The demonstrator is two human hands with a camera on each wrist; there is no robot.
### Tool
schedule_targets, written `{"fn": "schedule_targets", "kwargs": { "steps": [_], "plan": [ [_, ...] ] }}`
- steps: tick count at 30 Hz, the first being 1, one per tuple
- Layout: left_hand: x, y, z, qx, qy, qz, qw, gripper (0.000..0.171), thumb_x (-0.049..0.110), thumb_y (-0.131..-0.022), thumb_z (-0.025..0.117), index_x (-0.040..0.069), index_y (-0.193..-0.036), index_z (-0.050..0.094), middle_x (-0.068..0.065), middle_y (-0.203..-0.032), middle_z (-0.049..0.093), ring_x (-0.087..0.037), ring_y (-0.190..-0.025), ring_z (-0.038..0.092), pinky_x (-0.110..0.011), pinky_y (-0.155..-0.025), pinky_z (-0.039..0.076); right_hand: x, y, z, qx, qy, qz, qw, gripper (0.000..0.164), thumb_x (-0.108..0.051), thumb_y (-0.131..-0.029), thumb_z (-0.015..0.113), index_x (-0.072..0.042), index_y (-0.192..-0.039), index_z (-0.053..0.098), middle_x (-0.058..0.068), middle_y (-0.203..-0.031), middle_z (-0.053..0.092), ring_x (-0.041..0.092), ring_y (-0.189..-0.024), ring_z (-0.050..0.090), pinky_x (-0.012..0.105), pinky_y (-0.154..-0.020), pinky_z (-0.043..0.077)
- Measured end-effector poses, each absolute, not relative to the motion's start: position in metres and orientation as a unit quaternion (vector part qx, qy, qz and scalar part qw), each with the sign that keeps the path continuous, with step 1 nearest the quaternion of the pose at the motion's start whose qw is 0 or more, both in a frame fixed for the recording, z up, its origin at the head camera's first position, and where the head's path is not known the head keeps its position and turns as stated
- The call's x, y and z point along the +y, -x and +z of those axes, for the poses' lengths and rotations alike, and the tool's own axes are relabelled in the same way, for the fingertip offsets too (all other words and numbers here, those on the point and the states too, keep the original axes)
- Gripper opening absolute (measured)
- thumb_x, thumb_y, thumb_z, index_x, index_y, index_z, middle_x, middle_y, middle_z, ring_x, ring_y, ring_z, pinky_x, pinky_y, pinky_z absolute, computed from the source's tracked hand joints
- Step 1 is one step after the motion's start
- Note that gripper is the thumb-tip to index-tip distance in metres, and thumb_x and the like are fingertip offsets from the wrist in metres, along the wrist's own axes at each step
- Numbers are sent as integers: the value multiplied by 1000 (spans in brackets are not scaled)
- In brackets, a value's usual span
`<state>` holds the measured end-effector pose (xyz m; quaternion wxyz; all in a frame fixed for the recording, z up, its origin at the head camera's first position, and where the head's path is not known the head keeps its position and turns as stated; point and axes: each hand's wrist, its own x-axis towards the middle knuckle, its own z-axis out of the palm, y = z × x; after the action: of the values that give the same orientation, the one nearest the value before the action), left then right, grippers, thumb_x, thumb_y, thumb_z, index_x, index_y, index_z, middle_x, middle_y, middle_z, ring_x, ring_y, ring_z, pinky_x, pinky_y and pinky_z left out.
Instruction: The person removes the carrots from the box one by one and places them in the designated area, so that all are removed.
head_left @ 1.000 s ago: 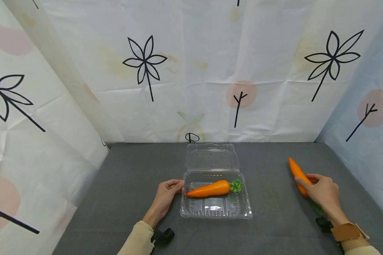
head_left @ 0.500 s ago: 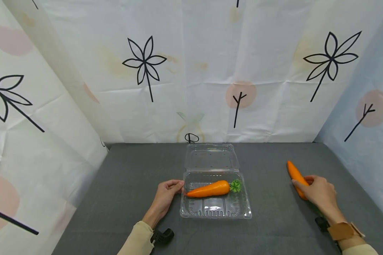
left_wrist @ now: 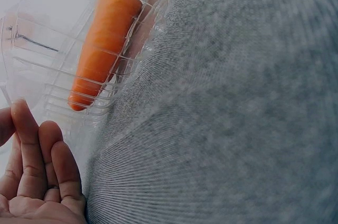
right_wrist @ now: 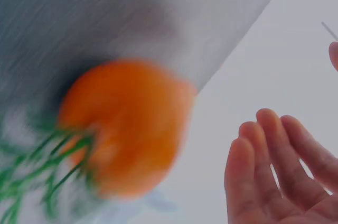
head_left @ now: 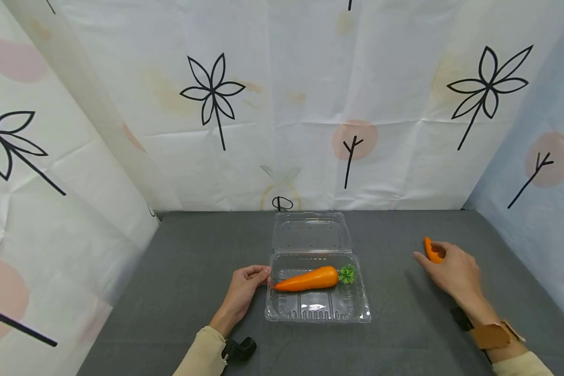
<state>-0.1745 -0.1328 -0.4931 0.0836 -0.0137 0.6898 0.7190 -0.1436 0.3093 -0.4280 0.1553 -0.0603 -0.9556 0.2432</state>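
Observation:
A hinged clear plastic box [head_left: 319,315] lies on the table with its lid folded back. In it rests an orange carrot [head_left: 308,279] with a green leafy top, its tip toward the left. My left hand [head_left: 241,293] pinches the box's left rim between thumb and fingers. At the right, a second carrot [head_left: 431,252] lies on the table, partly hidden in the head view. Above it is my right hand [head_left: 455,272], thumb and fingers spread apart and holding nothing. The right wrist view shows this carrot's thick end, blurred, and its green top [right_wrist: 47,166] apart from the fingers.
A grey cloth-like surface [head_left: 207,245] covers the table. White printed sheets [head_left: 301,104] stand at its back and on both sides. Bare table lies between the box and the carrot at the right.
My right hand has let go of the carrot at the right and moved up and forward over it. That carrot first shifted slightly left. My left hand and the box have stayed still.

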Motion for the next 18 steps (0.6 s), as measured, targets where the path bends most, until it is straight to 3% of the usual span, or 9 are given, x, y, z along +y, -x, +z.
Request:
{"fn": "schedule_targets", "kwargs": {
  "steps": [8, 18],
  "plan": [
    [-134, 176, -494, 688, 11, 720, 88, 28, 17, -99, 68, -9, -109, 68, -6, -82, 69, -18, -79, 65, -29, -80, 54, 261, 145, -425, -927, -58, 323, 179, 44, -17, -89, 80, 8, -122, 65, 27, -111, 68, 45, -94, 66, 57, -80, 53],
    [-134, 176, -495, 689, 9, 719, 88, 30, 19, -99, 69, -9, -110, 68, -5, -82, 69, -18, -78, 65, -29, -80, 54, 207, 145, -432, -874, -203, 421, 132, 44, -12, -84, 85, -5, -124, 68, 11, -117, 69, 33, -99, 67, 45, -87, 55]
  ]
}}
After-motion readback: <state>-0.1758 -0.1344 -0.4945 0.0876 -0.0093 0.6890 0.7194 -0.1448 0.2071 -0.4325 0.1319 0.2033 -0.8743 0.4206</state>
